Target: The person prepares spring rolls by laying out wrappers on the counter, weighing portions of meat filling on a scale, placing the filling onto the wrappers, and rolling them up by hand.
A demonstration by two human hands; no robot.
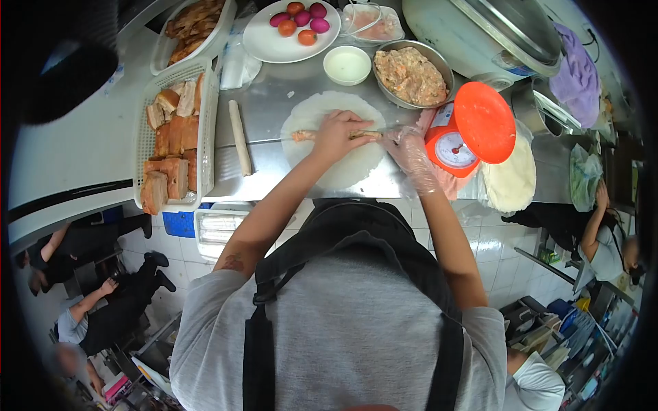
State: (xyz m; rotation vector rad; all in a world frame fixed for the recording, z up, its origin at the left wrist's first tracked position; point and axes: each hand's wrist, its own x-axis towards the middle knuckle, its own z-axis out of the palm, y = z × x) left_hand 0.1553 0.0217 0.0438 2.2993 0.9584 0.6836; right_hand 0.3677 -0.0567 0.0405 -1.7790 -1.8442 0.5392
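Note:
A round, pale dough sheet (329, 177) lies flat on the metal counter under my hands. Across its middle runs a strip of orange-pink meat filling (301, 136), partly covered by my left hand. My bare left hand (336, 138) is closed, thumb and fingers around the strip's right part and the end of a slim, dark tool (370, 135). My right hand (408, 152), in a clear plastic glove, is closed at that tool's other end by the sheet's right edge. The tool's exact kind is hidden by the fingers.
Left are a rolling pin (240, 138) and a basket (208, 103) of roasted pork. Behind stand a plate (257, 42) of coloured eggs, a white bowl (347, 66) and a bowl (445, 69) of meat filling. An orange scale (445, 145) stands right. Other people are around.

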